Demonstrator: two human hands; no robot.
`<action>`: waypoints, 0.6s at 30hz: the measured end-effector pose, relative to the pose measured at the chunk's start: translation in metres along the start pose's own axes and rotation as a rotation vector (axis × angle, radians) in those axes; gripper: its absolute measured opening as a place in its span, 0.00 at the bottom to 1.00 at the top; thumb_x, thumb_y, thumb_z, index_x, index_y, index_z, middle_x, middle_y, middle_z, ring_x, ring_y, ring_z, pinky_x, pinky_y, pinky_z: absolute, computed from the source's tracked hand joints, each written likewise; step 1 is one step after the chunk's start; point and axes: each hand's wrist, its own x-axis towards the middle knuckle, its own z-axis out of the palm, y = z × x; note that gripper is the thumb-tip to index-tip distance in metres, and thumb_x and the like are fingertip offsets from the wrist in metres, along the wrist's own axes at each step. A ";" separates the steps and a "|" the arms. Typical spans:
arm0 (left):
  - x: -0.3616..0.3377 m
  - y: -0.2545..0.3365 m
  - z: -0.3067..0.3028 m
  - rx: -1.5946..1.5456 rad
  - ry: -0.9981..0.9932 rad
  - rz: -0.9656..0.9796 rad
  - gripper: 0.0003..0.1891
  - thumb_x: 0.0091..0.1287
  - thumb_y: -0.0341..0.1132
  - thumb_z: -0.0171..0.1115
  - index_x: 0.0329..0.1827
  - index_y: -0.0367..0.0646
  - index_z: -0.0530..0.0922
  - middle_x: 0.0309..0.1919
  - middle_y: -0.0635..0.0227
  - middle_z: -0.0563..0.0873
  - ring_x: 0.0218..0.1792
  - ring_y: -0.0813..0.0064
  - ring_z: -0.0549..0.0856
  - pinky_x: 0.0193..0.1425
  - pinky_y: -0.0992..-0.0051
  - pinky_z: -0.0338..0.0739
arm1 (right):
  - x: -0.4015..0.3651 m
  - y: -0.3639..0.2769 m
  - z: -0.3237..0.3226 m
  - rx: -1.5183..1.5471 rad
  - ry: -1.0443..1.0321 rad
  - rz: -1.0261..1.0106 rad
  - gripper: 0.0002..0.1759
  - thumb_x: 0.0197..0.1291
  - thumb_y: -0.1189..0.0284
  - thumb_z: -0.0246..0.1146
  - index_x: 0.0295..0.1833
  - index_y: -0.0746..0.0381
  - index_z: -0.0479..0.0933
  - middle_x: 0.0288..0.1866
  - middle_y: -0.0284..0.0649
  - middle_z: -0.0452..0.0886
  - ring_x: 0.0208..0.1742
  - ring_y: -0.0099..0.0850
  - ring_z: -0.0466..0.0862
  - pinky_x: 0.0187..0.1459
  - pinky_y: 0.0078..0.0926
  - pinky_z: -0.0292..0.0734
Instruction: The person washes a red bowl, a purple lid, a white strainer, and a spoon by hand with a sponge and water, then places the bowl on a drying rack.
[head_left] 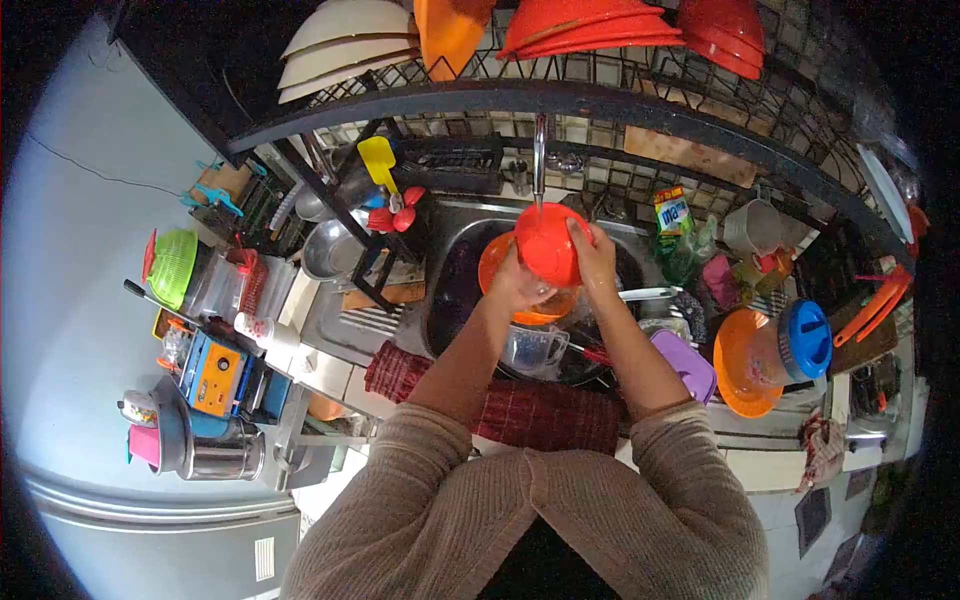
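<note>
A red bowl [548,246] is held between both hands under the running faucet [540,160], above the sink [455,330]. My left hand [515,283] grips its lower left side, fingers partly hidden by the bowl. On the right side, my right hand [594,262] is closed on the rim with the thumb toward the inside. Beneath the bowl an orange basin [492,262] shows in the sink. Close to my wrists, a clear plastic measuring jug [533,348] sits at the sink's front.
Overhead, a black dish rack [470,103] carries stacked bowls. A dark red cloth [540,415] lies along the front edge. At right stand an orange plate [745,375], a blue-lidded container [803,340], a purple lid [685,366] and a detergent pouch [672,212].
</note>
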 end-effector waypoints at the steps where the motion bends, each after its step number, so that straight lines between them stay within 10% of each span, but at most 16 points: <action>1: -0.007 0.006 0.001 0.089 0.005 -0.115 0.39 0.55 0.73 0.38 0.59 0.54 0.68 0.56 0.64 0.75 0.54 0.61 0.76 0.55 0.59 0.72 | 0.000 -0.006 0.002 -0.001 -0.003 0.002 0.17 0.57 0.60 0.62 0.33 0.65 0.77 0.27 0.34 0.79 0.29 0.20 0.75 0.32 0.20 0.70; 7: -0.038 0.028 -0.001 -0.079 -0.329 0.019 0.44 0.55 0.75 0.29 0.61 0.48 0.65 0.55 0.59 0.74 0.55 0.52 0.74 0.56 0.53 0.70 | 0.011 -0.013 0.010 -0.642 -0.315 -0.486 0.15 0.54 0.65 0.62 0.24 0.65 0.74 0.24 0.39 0.73 0.34 0.27 0.76 0.38 0.30 0.69; 11: -0.045 0.031 -0.001 -0.252 -0.314 0.224 0.29 0.60 0.55 0.42 0.60 0.47 0.65 0.56 0.58 0.72 0.58 0.55 0.71 0.57 0.53 0.69 | 0.023 0.033 0.005 -0.428 -0.253 -0.611 0.08 0.50 0.70 0.62 0.33 0.63 0.75 0.34 0.39 0.75 0.42 0.30 0.75 0.46 0.33 0.68; 13: -0.041 0.032 0.000 -0.265 -0.381 0.300 0.27 0.58 0.46 0.45 0.60 0.47 0.65 0.56 0.59 0.73 0.58 0.55 0.72 0.59 0.53 0.68 | 0.010 0.033 0.003 -0.382 -0.011 -0.171 0.16 0.48 0.73 0.62 0.45 0.60 0.72 0.43 0.39 0.75 0.48 0.36 0.75 0.48 0.32 0.72; 17: -0.030 0.021 -0.001 -0.145 -0.308 0.442 0.27 0.51 0.28 0.49 0.59 0.46 0.66 0.54 0.61 0.75 0.57 0.57 0.73 0.60 0.52 0.66 | 0.003 0.028 -0.020 0.488 -0.439 0.927 0.26 0.48 0.79 0.57 0.57 0.59 0.65 0.52 0.45 0.73 0.55 0.38 0.73 0.44 0.36 0.77; 18: -0.022 0.019 -0.007 -0.145 -0.310 0.439 0.27 0.51 0.28 0.49 0.59 0.46 0.66 0.54 0.61 0.75 0.57 0.57 0.73 0.60 0.52 0.66 | 0.006 0.028 -0.024 0.488 -0.436 0.926 0.26 0.48 0.79 0.57 0.57 0.59 0.65 0.52 0.45 0.73 0.55 0.38 0.73 0.44 0.36 0.77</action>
